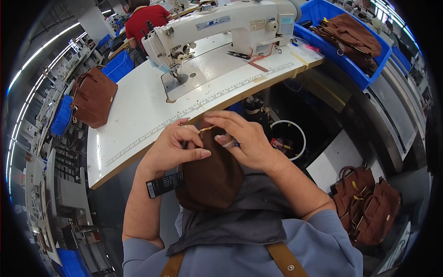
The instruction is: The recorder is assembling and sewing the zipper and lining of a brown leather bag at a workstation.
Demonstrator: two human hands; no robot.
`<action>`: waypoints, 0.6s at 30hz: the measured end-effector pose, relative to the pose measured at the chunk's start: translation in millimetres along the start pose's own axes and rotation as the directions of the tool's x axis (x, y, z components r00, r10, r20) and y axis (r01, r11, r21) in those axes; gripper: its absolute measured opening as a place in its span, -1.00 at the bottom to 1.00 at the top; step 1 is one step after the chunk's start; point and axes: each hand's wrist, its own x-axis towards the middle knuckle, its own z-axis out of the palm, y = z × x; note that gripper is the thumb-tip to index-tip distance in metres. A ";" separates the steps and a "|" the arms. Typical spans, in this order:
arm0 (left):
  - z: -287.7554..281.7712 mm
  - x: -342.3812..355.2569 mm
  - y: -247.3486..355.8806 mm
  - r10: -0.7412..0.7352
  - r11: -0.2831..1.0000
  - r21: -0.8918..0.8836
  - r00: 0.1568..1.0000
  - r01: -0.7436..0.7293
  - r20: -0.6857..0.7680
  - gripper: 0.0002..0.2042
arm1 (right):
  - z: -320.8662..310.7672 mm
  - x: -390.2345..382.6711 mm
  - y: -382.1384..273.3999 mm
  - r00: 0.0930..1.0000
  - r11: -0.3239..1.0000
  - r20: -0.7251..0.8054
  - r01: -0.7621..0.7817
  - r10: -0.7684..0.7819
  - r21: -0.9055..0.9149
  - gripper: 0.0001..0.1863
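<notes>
A dark brown, soft, bag-like piece [210, 180] lies over my lap, with a black tag [164, 184] hanging at its left side. My left hand [177, 145] is closed on the upper edge of this brown piece, thumb pointing right. Opposite it, my right hand [244, 141] curls over the same edge, its fingertips close to the left ones. Between the hands shows a small gold-coloured metal part [206, 130]; its exact kind is unclear. Something pale wraps my right thumb, and a small blue thing shows beside it. The fingertips partly hide the edge.
Beyond my hands stands a white sewing machine [217, 27] on a white table [134, 124]. Thread snips [239, 55] lie by it. A brown handbag [94, 97] stands at the table's left end. A blue bin [364, 78] holds brown bags; more handbags [369, 203] sit lower right.
</notes>
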 end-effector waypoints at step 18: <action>95.5 53.5 -13.9 0.154 0.977 -0.157 0.986 -0.142 0.065 -0.80 | -35.2 -99.4 1.1 0.729 0.698 -0.137 -0.559 0.671 0.448 -0.75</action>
